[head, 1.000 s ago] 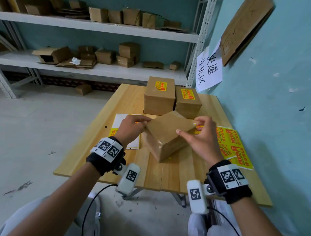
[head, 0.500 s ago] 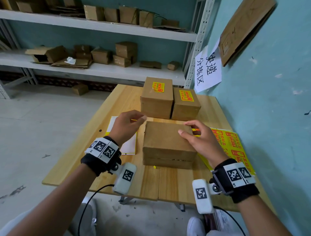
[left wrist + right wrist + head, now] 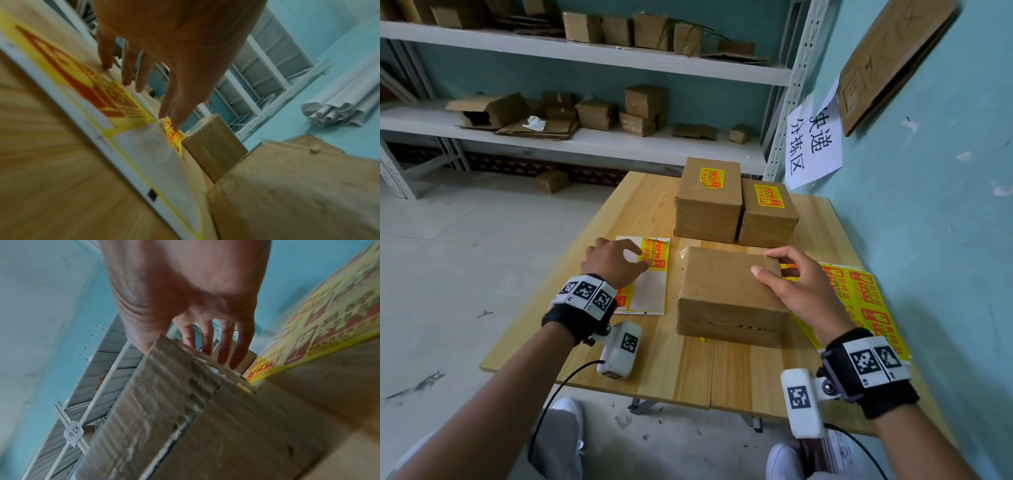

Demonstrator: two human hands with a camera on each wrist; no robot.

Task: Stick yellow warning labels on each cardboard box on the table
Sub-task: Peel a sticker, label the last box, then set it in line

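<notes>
**Unlabelled box on bench, both hands at work**

We see the plain cardboard box (image 3: 729,291) lying flat near the middle of the wooden bench (image 3: 688,373), its top face bare of any label. It sits just in front of two taller boxes: the left labelled box (image 3: 709,202) and the right labelled box (image 3: 768,214), standing side by side and each with a yellow warning label on top.

Our right hand (image 3: 796,291) rests over the plain box's right far corner. Its grip is loose: thumb on the top face, fingers (image 3: 224,344) draped straight over the far right edge; in the right wrist view they lie along the cardboard rather than curling under it.

Our left hand (image 3: 616,263) is on the partly used label sheet (image 3: 650,284), which lies flat on the bench just left of the plain box. The grip is narrow, thumb and forefinger brought together at the edge of a yellow label (image 3: 657,255) near the sheet's far end. The left wrist view is blurred; we cannot tell whether the label is pinched or only touched.

A fuller sheet of yellow labels (image 3: 866,305) lies on the bench to the right of the plain box, against the teal wall (image 3: 928,222).

Behind the bench, a white metal shelf (image 3: 585,137) carries more cartons and flattened cardboard.
</notes>
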